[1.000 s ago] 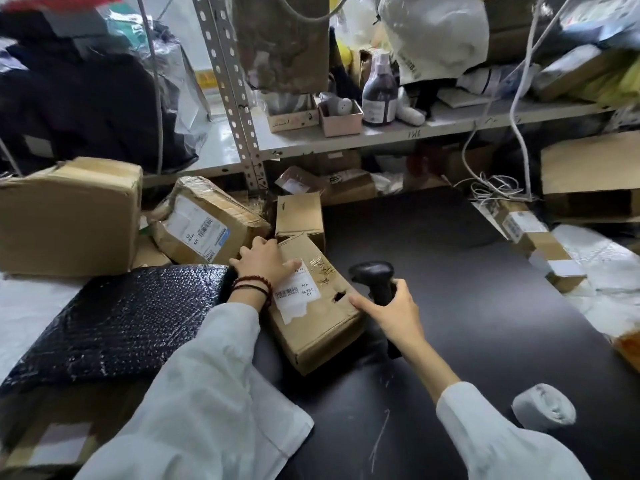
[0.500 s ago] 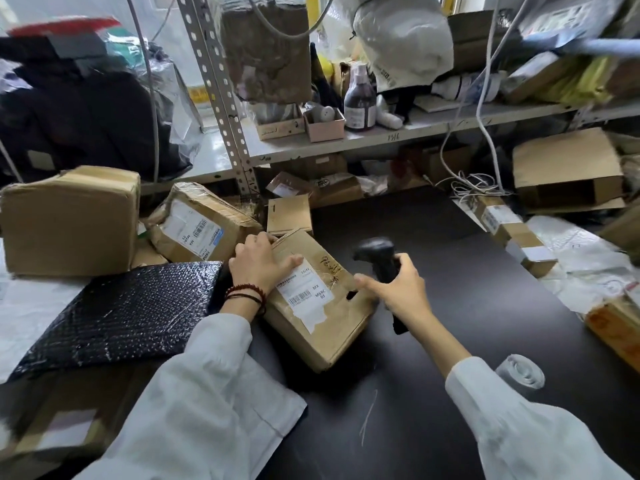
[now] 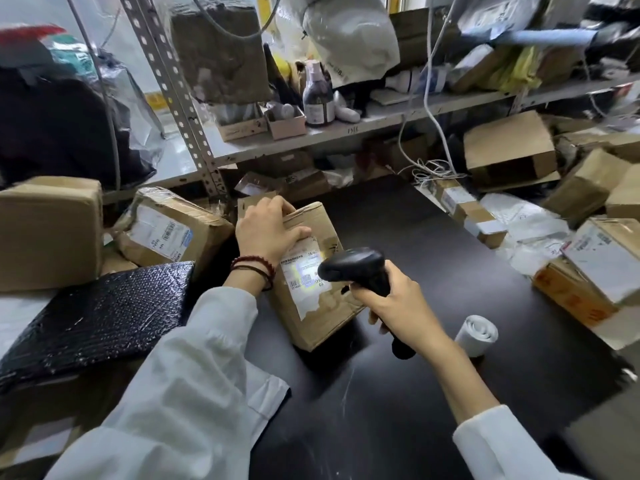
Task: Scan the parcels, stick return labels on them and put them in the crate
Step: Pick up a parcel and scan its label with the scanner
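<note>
A brown cardboard parcel (image 3: 322,313) with a white shipping label (image 3: 303,277) lies on the black table (image 3: 433,271) in the middle. My left hand (image 3: 266,230) grips its far top edge and holds it tilted up. My right hand (image 3: 398,303) is shut on a black handheld scanner (image 3: 356,268), whose head hovers just right of the label. A bright patch of scanner light falls on the label's barcode. A white roll of labels (image 3: 477,334) lies on the table right of my right wrist. No crate is visible.
More cardboard parcels (image 3: 48,233) are piled at the left with a black bubble mailer (image 3: 100,317) in front. Boxes and white bags (image 3: 595,271) crowd the right edge. A metal shelf (image 3: 346,133) with a bottle and dangling cables runs behind.
My left hand has tilted the parcel up and drawn it closer. My right hand has lifted the scanner and swung it left over the label, which is now lit.
</note>
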Tool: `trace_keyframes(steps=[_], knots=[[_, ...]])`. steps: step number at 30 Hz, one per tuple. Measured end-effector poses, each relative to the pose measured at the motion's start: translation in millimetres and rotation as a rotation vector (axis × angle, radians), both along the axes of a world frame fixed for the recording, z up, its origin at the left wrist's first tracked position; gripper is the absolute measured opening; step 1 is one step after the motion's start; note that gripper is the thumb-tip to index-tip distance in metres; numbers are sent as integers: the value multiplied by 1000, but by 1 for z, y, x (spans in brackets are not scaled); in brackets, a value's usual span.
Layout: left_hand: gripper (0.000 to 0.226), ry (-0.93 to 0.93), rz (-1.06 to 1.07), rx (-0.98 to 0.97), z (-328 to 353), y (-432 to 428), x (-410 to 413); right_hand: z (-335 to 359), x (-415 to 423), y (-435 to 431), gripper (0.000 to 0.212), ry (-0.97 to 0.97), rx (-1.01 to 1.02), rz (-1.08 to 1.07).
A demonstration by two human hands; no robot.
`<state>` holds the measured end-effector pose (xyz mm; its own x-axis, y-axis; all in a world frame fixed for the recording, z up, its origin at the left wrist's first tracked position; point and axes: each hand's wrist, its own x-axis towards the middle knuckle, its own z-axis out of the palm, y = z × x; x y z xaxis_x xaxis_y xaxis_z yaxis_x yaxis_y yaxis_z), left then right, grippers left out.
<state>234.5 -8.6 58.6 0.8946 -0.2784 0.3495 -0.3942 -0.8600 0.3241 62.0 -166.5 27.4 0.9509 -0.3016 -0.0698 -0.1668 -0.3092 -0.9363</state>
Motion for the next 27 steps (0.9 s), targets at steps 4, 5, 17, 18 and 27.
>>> trace_keyframes(steps=[4,5,17,18,27], knots=[[45,-7,-9,10,5,-8,-9,-2,-14,2,20,-7,59,9],[45,-11,-11,21,7,-10,-11,-1,-17,1,20,-16,65,8],[50,-33,-15,62,5,-16,-20,12,-41,-24,22,-52,137,-2],[50,-29,-13,66,5,-16,-20,11,-41,-25,22,-47,133,-1],[52,-21,16,89,7,-22,-25,11,-46,-30,19,-46,84,-8]])
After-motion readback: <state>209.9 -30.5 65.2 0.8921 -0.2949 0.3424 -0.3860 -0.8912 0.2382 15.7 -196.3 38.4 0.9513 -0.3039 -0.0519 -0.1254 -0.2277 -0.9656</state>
